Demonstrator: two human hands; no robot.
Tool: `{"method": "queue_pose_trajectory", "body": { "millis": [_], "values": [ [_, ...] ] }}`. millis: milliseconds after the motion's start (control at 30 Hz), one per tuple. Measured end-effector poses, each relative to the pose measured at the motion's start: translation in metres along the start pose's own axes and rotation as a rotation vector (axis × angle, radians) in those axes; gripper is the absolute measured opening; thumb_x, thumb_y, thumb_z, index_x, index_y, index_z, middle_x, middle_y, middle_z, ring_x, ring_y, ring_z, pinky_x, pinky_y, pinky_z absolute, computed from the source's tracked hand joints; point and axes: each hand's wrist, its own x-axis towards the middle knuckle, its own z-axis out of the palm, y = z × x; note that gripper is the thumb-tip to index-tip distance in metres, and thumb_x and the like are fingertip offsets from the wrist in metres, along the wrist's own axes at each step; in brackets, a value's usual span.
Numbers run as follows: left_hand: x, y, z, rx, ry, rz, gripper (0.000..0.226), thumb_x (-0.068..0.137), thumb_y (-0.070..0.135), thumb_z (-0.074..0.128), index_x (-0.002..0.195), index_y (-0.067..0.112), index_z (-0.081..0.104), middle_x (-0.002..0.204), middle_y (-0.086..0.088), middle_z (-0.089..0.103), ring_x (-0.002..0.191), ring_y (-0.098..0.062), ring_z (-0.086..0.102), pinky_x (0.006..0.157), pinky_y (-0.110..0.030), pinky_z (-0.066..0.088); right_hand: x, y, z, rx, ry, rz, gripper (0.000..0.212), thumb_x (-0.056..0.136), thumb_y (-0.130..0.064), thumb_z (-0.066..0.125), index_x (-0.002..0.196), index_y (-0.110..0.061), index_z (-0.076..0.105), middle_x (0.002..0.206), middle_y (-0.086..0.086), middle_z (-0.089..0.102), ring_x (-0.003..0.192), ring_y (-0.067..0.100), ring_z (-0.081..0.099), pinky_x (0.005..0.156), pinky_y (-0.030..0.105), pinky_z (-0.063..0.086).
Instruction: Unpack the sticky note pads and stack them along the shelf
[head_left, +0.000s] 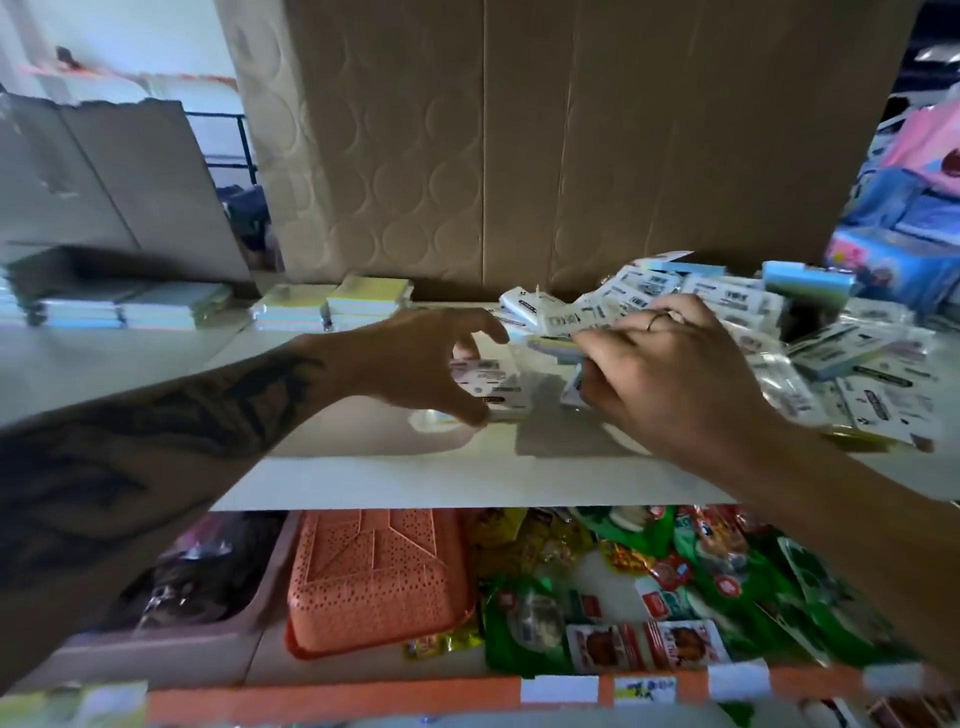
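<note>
Both hands outstretched, fingers curled

A white shelf board spans the middle of the frame beneath a large brown cardboard sheet filling the upper centre, with a pale wall at upper left and a lower shelf holding an orange perforated tray and green snack packets along the bottom.

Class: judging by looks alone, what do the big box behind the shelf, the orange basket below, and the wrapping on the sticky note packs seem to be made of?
Big box: matte brown cardboard, with visible creases.
Orange basket: probably moulded plastic, with a perforated base and slight sheen.
Wrapping on the sticky note packs: thin clear plastic film, judging by its glossy, crinkled highlights.
</note>
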Motion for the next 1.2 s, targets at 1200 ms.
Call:
{"method": "queue_pose_trajectory", "body": {
  "millis": [1200],
  "values": [
    [-0.275, -0.318, -0.07, -0.329, 0.257, -0.119, 0.071, 0.056, 0.064, 0.074, 0.123, 0.046, 0.06, 0.113, 0.025, 0.064, 0.108, 0.004, 0.06, 0.091, -0.02, 0.048, 0.238, -0.319, 0.035, 0.799, -0.363, -0.126, 0.022, 0.081, -0.042, 0.07, 0.099, -0.03, 0.072, 0.101, -0.011, 0.066, 0.098, 0.009, 0.062, 0.087, 0.035, 0.05]
  ]
}}
